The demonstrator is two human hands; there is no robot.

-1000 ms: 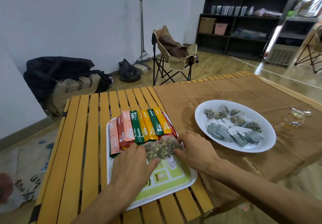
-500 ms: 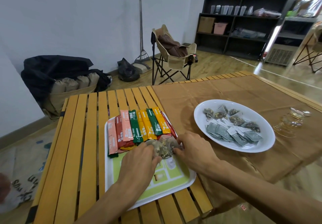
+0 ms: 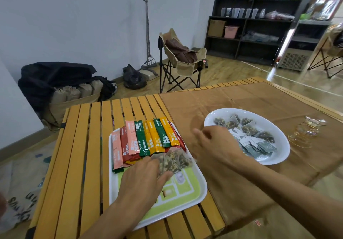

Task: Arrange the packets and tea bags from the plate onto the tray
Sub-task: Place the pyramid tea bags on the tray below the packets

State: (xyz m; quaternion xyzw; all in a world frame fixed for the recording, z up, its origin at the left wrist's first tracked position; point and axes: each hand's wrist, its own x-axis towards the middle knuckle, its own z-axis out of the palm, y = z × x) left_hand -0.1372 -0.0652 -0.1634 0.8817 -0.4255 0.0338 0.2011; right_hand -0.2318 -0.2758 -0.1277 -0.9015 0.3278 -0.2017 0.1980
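Observation:
A white and green tray (image 3: 187,199) lies on the slatted table with a row of several coloured stick packets (image 3: 148,139) across its far half. Below them sit pyramid tea bags (image 3: 176,159). My left hand (image 3: 143,179) rests flat on the tray, fingertips touching those tea bags. My right hand (image 3: 215,145) hovers blurred between tray and white plate (image 3: 278,157), fingers loosely curled, holding nothing that I can see. The plate holds grey flat packets (image 3: 258,146) and several pyramid tea bags (image 3: 243,125).
A brown cloth (image 3: 232,101) covers the table's right part. Clear glass cups (image 3: 306,131) stand right of the plate. A folding chair (image 3: 181,60), dark bags and a shelf stand on the floor beyond the table.
My right hand has left the tea bags on the tray and moved right toward the plate. My left hand stays on the tray against the tea bags.

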